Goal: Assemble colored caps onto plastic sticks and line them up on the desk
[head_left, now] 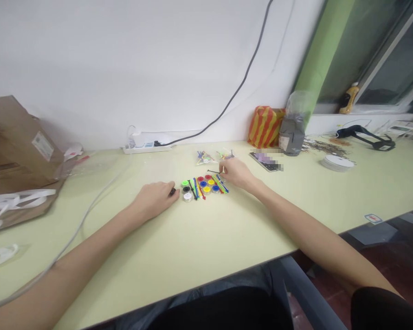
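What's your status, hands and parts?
Left hand pinching a small black piece. Right hand holding a thin black stick over the coloured rings. Nothing blocking.

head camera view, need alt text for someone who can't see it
Two bare hands rest on a pale yellow-green table beside a cluster of small round coloured spools and coloured plastic sticks. The left hand pinches a small black piece at its fingertips; the right hand pinches a thin black stick.

Table (199, 256): pale yellow-green. Spools (201, 185): green, black, white, red, blue, yellow. Bag (264, 126): orange with yellow diagonal stripes. Cable (241, 85): dark grey. Wall (124, 59): white. Box (17, 142): brown.
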Demonstrator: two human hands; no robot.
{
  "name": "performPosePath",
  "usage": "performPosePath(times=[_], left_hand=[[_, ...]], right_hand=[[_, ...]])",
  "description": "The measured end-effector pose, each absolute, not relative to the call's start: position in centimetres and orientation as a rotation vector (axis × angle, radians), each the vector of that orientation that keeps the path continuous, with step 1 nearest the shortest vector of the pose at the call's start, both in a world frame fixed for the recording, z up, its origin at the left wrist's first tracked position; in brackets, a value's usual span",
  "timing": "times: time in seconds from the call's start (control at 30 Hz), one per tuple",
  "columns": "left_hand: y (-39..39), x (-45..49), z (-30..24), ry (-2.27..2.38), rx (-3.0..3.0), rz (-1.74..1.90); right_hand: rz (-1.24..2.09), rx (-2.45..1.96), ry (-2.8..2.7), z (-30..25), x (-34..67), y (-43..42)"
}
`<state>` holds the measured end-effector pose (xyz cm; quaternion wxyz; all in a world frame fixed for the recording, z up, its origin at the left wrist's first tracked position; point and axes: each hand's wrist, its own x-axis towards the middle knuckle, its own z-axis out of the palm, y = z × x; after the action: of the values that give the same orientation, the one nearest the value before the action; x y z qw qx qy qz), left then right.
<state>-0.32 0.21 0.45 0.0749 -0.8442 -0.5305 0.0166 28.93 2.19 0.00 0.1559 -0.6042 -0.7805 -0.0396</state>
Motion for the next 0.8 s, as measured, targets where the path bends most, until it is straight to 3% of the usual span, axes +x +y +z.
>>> performPosePath(times=[0.8], left_hand=[[0.01, -0.17, 0.71, -1.621, -2.536, 0.061]], right_hand=[[0.069, -1.543, -1.971, 0.25, 28.60, 2.16]])
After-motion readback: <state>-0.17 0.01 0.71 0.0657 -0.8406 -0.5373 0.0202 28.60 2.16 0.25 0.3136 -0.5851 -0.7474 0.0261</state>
